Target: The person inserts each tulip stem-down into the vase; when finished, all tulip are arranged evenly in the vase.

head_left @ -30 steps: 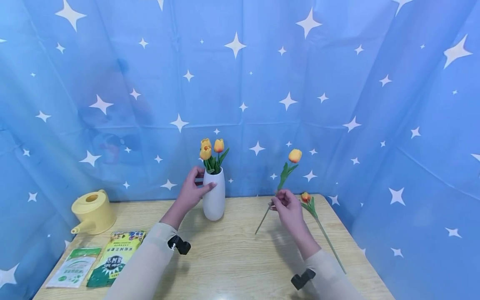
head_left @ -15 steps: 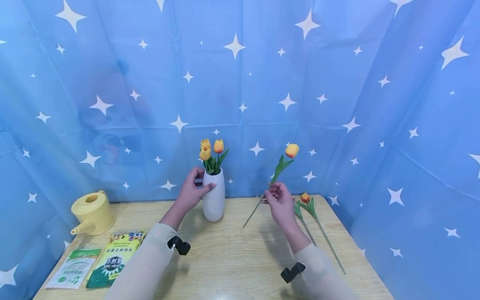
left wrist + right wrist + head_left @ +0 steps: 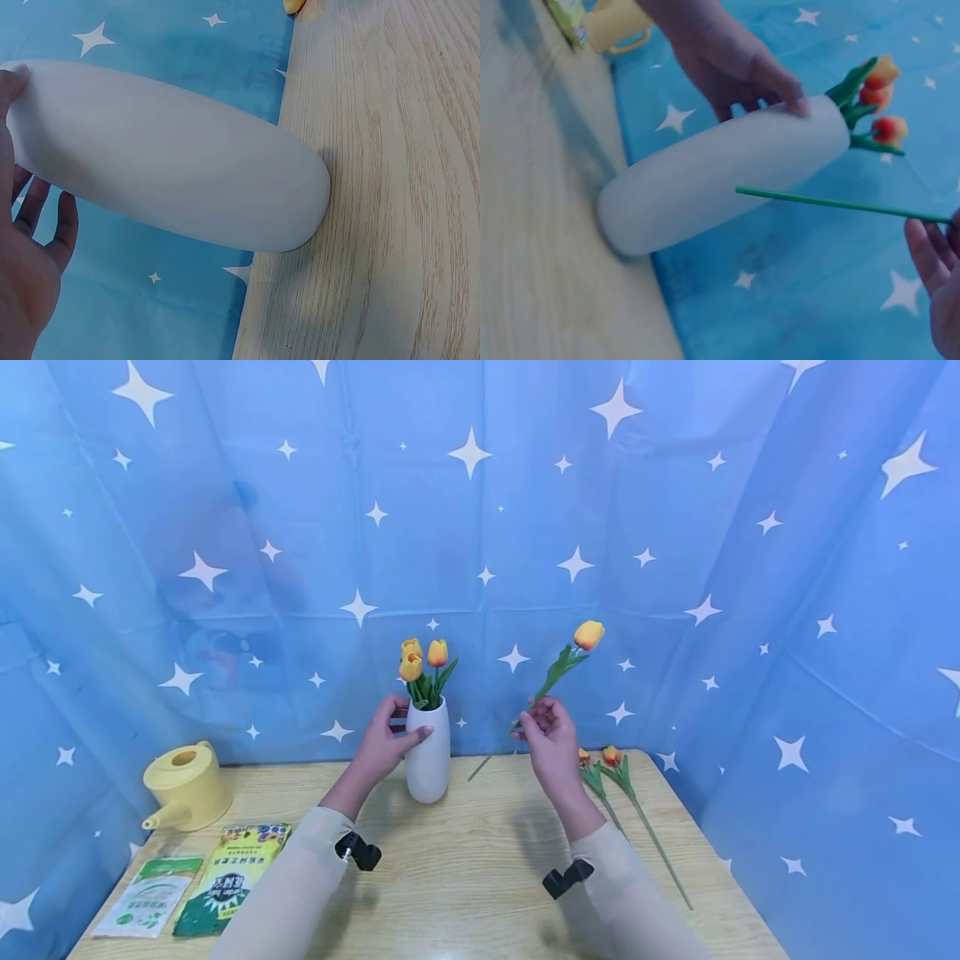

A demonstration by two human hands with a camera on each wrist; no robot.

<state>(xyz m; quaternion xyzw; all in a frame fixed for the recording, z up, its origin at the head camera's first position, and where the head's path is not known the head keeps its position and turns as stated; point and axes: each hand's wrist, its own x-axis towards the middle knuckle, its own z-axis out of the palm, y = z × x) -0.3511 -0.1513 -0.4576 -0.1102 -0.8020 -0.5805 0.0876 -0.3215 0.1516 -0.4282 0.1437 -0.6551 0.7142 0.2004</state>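
A tall white vase [image 3: 427, 764] stands upright on the table, several yellow-orange tulips [image 3: 437, 652] bunched in its mouth. My left hand [image 3: 381, 742] grips it near the rim, thumb across the front and fingers on the left side and behind. In the left wrist view the smooth side of the vase [image 3: 172, 157] fills much of the frame. My right hand [image 3: 553, 743] pinches a single tulip [image 3: 588, 635] by its stem, bloom up and tilted right. The right wrist view shows the lower stem [image 3: 832, 202] pointing toward the vase, its end overlapping the vase's side.
Two more tulips, one with its stem [image 3: 660, 847] toward the front, lie at the table's right. On the left are a yellow watering can [image 3: 191, 789], a yellow-green bag [image 3: 228, 881] and a white-green packet [image 3: 150, 893]. A blue star-patterned curtain [image 3: 480, 543] hangs behind the table [image 3: 450, 877].
My right hand has moved left and up with the tulip, uncovering a second tulip lying on the table. The left hand and the vase have stayed in place.
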